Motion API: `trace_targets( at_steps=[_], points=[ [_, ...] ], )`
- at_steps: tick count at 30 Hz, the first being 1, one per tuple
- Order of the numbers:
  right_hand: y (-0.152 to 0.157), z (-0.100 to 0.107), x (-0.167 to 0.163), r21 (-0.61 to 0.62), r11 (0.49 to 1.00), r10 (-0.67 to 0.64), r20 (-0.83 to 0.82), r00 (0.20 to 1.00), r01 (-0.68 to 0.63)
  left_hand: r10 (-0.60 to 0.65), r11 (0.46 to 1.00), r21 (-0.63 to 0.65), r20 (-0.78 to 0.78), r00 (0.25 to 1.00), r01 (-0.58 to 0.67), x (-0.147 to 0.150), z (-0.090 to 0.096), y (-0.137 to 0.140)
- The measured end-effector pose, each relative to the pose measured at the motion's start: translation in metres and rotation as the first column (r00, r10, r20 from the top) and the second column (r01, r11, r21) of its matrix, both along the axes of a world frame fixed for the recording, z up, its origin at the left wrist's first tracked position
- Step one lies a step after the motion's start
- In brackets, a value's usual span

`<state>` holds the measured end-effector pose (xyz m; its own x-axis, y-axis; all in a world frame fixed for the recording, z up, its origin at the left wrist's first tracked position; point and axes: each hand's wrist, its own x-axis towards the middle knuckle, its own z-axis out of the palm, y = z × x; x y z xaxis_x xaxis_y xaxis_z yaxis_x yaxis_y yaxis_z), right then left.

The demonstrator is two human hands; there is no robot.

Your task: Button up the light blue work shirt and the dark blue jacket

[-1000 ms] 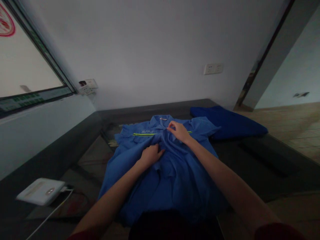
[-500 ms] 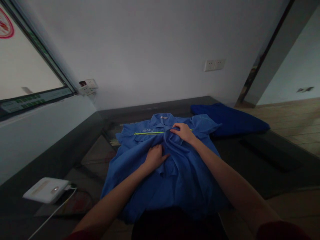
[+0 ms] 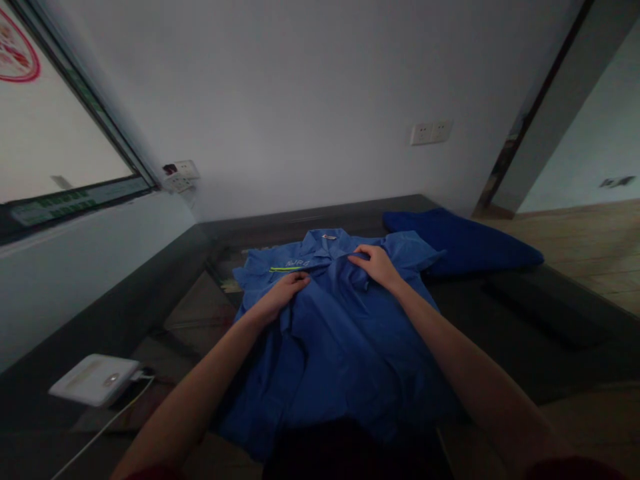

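A blue short-sleeved work shirt (image 3: 340, 333) lies on the dark table, its collar pointing toward the wall and its lower part hanging at the near edge. White lettering and a yellow-green stripe show on the left of its chest. My left hand (image 3: 289, 288) is closed on the shirt front just below that stripe, the cloth bunched under its fingers. On the right of the chest, my right hand (image 3: 375, 265) pinches the fabric below the collar. Folds run between both hands, and the stripe's right part is hidden by them.
A darker blue folded cloth (image 3: 460, 240) lies at the table's back right, with a black flat object (image 3: 540, 310) in front of it. A white box with a cable (image 3: 97, 380) sits at the left. Wall sockets (image 3: 431, 133) are behind the dark table (image 3: 310, 217).
My left hand has moved up and left from the middle of the shirt, now gripping cloth near the stripe. The front panel has shifted, covering more of the stripe. My right hand moved slightly right.
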<state>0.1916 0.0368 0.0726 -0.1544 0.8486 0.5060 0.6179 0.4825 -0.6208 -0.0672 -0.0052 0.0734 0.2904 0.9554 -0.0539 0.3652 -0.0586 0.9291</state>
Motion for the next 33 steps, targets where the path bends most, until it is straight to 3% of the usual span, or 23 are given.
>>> trace_targets(
  at_steps=[4,7,10,12,14,17,20,23,27,31,33],
  points=[
    [-0.002,-0.002,-0.002,-0.015,1.0,-0.001,0.002,1.0,0.001,-0.154,0.984,0.054,-0.223,0.963,0.17,-0.017,0.013,-0.006],
    [0.0,-0.011,-0.006,-0.039,0.999,0.014,0.052,0.999,-0.012,-0.211,0.959,0.09,-0.409,0.888,0.269,-0.025,-0.003,-0.011],
    [0.004,-0.024,-0.009,-0.078,0.997,0.028,0.115,0.993,-0.019,-0.28,0.924,0.056,-0.577,0.767,0.379,-0.031,-0.019,-0.019],
    [0.006,-0.03,-0.009,-0.104,0.994,0.037,0.143,0.989,-0.022,-0.245,0.924,0.058,-0.671,0.7,0.379,-0.032,-0.018,-0.026],
    [0.008,-0.034,-0.01,-0.108,0.994,0.051,0.151,0.987,-0.035,-0.095,0.939,0.157,-0.739,0.667,0.307,-0.026,-0.005,-0.032],
    [0.009,-0.033,-0.014,-0.094,0.994,0.072,0.155,0.985,-0.058,0.044,0.909,0.332,-0.68,0.732,0.254,0.003,0.022,-0.03],
    [0.008,-0.031,-0.017,-0.098,0.991,0.108,0.164,0.98,-0.093,-0.024,0.882,0.38,-0.557,0.83,0.28,0.043,0.031,-0.018],
    [0.006,-0.03,-0.015,-0.084,0.981,0.186,0.147,0.971,-0.175,0.087,0.897,0.393,-0.606,0.791,0.202,0.069,0.017,-0.004],
    [0.002,-0.029,-0.011,-0.089,0.977,0.205,0.158,0.966,-0.193,0.154,0.921,0.362,-0.682,0.715,0.146,0.071,-0.012,0.001],
    [0.001,-0.03,-0.012,-0.101,0.979,0.192,0.19,0.963,-0.175,0.185,0.922,0.374,-0.658,0.73,0.104,0.07,-0.028,0.0],
    [0.001,-0.03,-0.013,-0.097,0.98,0.186,0.179,0.966,-0.171,0.191,0.922,0.381,-0.594,0.781,0.065,0.071,-0.033,0.002]
  ],
)
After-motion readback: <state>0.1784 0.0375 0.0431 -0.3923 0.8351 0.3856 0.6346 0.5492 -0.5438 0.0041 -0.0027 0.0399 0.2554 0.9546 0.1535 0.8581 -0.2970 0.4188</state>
